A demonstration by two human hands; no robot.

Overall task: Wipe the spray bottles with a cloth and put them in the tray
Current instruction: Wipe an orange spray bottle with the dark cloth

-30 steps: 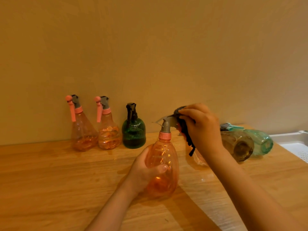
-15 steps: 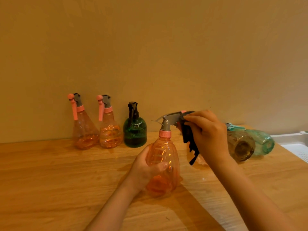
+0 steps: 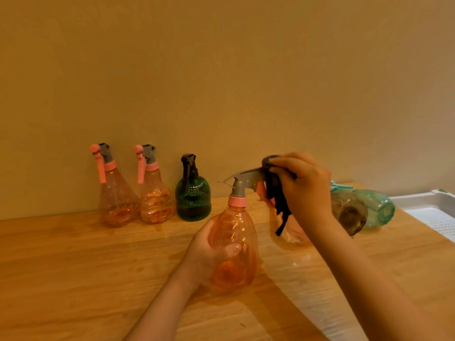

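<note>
left hand (image 3: 209,254): my fingers closed round the belly of the orange spray bottle (image 3: 234,244), upright over the wooden table (image 3: 73,279).
right hand (image 3: 302,185): clenched on the dark cloth (image 3: 277,193), pressed on the bottle's grey spray head (image 3: 246,179); cloth tail hangs down.
back row: two orange bottles (image 3: 118,193) (image 3: 155,193) and a green bottle (image 3: 193,195), upright at the wall.
right side: brown bottle (image 3: 349,212) and teal bottle (image 3: 376,207) on their sides, near the white tray (image 3: 433,212).

Three orange bottles (image 3: 232,247), dark green bottle (image 3: 193,198), black cloth (image 3: 277,193), white perforated tray (image 3: 433,212) — perhaps brownish bottle (image 3: 349,212).
</note>
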